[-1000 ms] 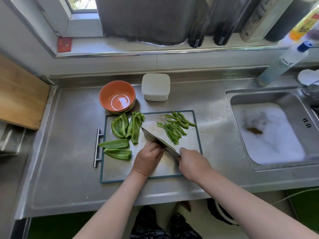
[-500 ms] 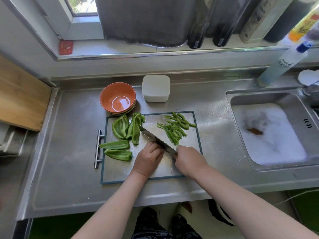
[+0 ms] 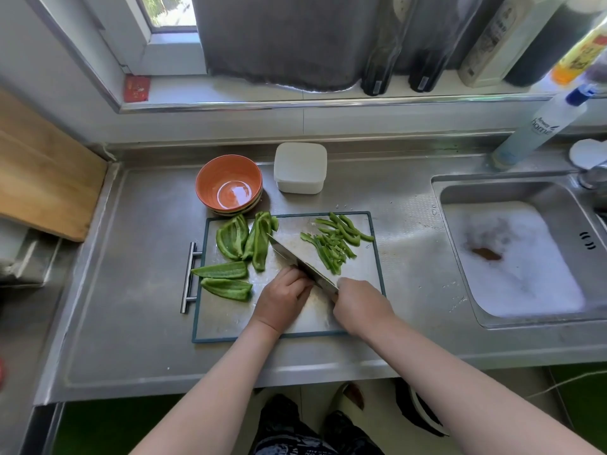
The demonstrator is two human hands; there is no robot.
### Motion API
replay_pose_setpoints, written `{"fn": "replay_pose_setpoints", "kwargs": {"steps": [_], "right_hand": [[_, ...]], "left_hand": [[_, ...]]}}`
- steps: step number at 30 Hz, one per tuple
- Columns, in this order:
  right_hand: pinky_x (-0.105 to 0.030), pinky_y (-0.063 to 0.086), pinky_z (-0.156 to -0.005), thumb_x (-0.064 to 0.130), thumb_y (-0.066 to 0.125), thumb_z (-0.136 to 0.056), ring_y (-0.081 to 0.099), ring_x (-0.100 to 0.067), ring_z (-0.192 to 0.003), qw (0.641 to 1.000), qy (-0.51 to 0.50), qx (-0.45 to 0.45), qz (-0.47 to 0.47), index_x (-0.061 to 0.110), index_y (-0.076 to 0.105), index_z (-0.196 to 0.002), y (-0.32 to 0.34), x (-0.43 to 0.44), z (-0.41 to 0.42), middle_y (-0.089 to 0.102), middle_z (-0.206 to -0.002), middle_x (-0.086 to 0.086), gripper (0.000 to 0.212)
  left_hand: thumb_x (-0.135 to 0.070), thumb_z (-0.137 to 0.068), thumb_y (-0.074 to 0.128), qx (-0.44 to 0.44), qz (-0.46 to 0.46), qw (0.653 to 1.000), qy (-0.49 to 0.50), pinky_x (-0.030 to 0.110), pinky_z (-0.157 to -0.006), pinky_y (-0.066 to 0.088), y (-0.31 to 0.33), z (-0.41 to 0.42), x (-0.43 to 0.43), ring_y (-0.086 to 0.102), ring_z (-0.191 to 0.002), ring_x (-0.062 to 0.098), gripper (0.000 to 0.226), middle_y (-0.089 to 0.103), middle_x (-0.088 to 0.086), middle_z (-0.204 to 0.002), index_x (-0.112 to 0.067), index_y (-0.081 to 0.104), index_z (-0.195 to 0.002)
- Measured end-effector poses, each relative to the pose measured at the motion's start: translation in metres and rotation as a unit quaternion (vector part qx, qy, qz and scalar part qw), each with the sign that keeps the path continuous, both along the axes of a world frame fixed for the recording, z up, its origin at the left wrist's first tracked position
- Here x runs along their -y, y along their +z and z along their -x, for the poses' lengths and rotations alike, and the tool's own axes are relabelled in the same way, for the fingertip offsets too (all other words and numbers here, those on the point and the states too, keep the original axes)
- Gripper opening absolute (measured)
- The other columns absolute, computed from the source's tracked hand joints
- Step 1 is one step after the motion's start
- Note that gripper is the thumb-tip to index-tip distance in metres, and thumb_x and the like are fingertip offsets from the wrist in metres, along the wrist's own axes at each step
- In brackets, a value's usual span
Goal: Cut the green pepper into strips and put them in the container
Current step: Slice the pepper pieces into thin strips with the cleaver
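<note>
The right hand point(image 3: 359, 305) grips the steel kitchen knife point(image 3: 289, 254) over the grey rectangular cutting board point(image 3: 223, 320). The left hand point(image 3: 282, 298) curls beside the blade; what its grip holds cannot be told.

Pepper pieces point(image 3: 231, 239) left on board point(image 3: 374, 257), strips point(image 3: 331, 247) right; bowl point(image 3: 229, 185), container point(image 3: 300, 167) behind.

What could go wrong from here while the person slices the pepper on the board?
1. The left hand has its curled knuckles right against the knife; a slip by the right hand, which grips the handle, could nick them.
2. The cut strips lie near the far right edge of the board; the blade might sweep some onto the counter.
</note>
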State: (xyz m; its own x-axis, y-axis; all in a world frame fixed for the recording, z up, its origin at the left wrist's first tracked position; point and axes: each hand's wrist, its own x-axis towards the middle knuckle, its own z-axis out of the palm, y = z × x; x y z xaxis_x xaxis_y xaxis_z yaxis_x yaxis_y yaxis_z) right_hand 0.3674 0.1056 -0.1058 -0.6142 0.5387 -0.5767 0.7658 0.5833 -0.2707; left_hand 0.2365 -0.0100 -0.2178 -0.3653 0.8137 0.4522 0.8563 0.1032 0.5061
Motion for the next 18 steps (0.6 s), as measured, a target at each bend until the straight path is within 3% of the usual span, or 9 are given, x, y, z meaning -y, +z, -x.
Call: {"fn": "replay_pose_setpoints", "kwargs": {"steps": [5, 11, 14, 16, 18], "right_hand": [[-0.03, 0.034, -0.054, 0.011, 0.044, -0.092, 0.053, -0.023, -0.073, 1.0, 0.016, 0.006, -0.018, 0.019, 0.048, -0.091, 0.002, -0.004, -0.029, 0.05, -0.077, 0.001, 0.01], [-0.032, 0.044, -0.071, 0.008, 0.044, -0.092, 0.054, -0.027, -0.084, 1.0, 0.001, -0.004, -0.017, 0.016, 0.056, -0.099, 0.002, -0.006, 0.01, 0.062, -0.102, -0.007, 0.017], [-0.031, 0.043, -0.072, 0.013, 0.045, -0.095, 0.054, -0.026, -0.086, 1.0, -0.007, -0.008, -0.001, 0.016, 0.059, -0.104, 0.0, -0.014, 0.009, 0.061, -0.102, -0.006, 0.017], [-0.03, 0.042, -0.069, 0.02, 0.047, -0.097, 0.054, -0.025, -0.085, 1.0, -0.008, -0.016, 0.012, 0.019, 0.056, -0.097, -0.001, -0.021, 0.004, 0.06, -0.098, -0.004, 0.009], [-0.029, 0.037, -0.06, 0.027, 0.051, -0.096, 0.055, -0.023, -0.081, 0.998, -0.023, -0.035, 0.037, 0.021, 0.052, -0.082, 0.001, -0.027, 0.001, 0.058, -0.087, -0.001, 0.015]], "left_hand": [[-0.01, -0.089, 0.069, 0.005, -0.006, 1.0, 0.005, 0.037, -0.065, 0.055, 0.001, -0.002, 0.0, 0.064, -0.086, 0.026, 0.008, 0.068, 0.005, -0.089, -0.007, 0.074, -0.083], [-0.006, -0.089, 0.069, 0.001, 0.001, 1.0, -0.003, 0.036, -0.07, 0.053, 0.003, -0.002, 0.0, 0.06, -0.084, 0.027, 0.008, 0.064, 0.006, -0.088, -0.005, 0.071, -0.082], [-0.007, -0.091, 0.068, 0.009, 0.0, 1.0, -0.004, 0.035, -0.071, 0.052, 0.005, -0.002, 0.0, 0.059, -0.085, 0.026, 0.008, 0.063, 0.005, -0.089, -0.006, 0.071, -0.084], [-0.007, -0.09, 0.069, 0.014, 0.002, 1.0, 0.003, 0.034, -0.071, 0.051, 0.005, -0.002, 0.002, 0.058, -0.085, 0.024, 0.006, 0.062, 0.005, -0.089, -0.007, 0.071, -0.084], [-0.007, -0.088, 0.072, 0.024, 0.003, 1.0, 0.016, 0.031, -0.073, 0.049, 0.008, 0.0, 0.004, 0.056, -0.086, 0.022, 0.004, 0.061, 0.004, -0.089, -0.008, 0.071, -0.084]]}}
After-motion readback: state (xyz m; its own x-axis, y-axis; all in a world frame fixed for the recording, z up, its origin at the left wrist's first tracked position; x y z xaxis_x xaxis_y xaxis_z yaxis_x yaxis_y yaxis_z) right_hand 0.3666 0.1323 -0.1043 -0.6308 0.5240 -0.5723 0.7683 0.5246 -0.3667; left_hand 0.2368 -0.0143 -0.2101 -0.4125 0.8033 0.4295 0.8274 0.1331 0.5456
